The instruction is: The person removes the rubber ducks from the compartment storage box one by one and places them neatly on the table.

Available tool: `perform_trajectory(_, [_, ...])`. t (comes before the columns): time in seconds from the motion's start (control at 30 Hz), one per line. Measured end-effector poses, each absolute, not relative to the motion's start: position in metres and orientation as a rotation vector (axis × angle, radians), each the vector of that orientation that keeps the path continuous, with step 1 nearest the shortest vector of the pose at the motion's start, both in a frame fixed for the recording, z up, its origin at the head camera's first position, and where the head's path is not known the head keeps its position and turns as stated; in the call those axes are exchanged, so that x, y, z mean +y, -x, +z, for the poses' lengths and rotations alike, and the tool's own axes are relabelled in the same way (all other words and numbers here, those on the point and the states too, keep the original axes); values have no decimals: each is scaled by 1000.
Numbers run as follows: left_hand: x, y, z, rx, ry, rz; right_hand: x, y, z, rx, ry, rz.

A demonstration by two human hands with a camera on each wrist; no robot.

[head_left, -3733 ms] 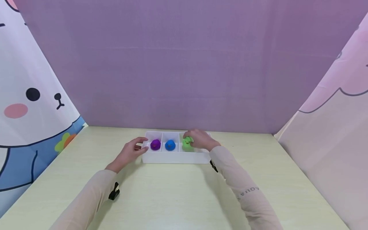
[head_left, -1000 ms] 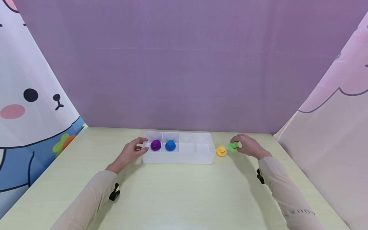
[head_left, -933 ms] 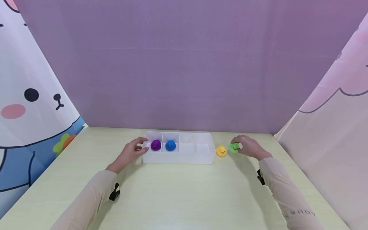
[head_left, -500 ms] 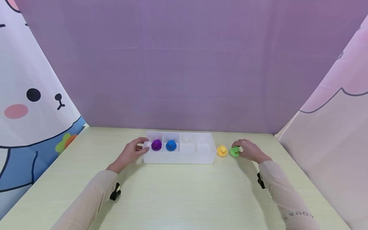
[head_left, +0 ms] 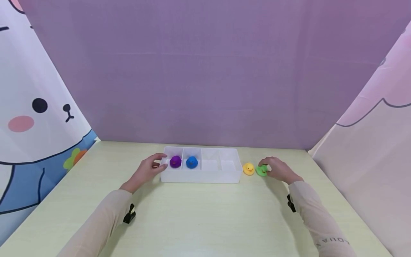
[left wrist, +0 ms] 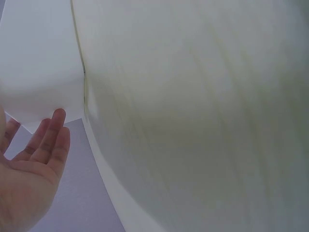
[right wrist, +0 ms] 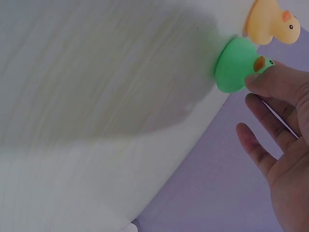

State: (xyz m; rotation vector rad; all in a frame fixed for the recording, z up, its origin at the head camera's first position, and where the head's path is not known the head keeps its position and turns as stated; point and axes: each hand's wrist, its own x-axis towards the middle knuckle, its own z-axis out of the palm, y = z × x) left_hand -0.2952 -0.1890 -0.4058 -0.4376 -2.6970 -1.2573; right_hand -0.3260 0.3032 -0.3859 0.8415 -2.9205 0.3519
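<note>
In the head view my right hand (head_left: 280, 169) pinches a green rubber duck (head_left: 261, 170) low over the table, thumb near its head in the right wrist view. Its other fingers are spread out. Just left of it sits a yellow rubber duck (head_left: 248, 169), beside the right end of a white divided box (head_left: 200, 176). My left hand (head_left: 147, 170) rests against the box's left end with thumb and forefinger apart; the left wrist view has its fingers (left wrist: 50, 130) loosely straight. Inside the box, a purple duck (head_left: 175, 162) occupies the leftmost compartment and a blue duck (head_left: 192, 162) the one beside it.
The pale wooden table (head_left: 199, 221) carries the box and ducks. Behind it hangs a purple cloth (head_left: 205, 78), close to the box's back side. Cartoon-printed curtains (head_left: 38, 142) flank the table on both sides.
My right hand has carried the green duck out of the box's third compartment to the right, then lowered it beside the yellow duck. The left hand stays at the box's end.
</note>
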Motion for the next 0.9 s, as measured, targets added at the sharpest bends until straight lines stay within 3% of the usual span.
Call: perform_trajectory(0.9, [-190, 296, -407, -2706, 436, -1242, 303, 328, -376, -2934, -863, 343])
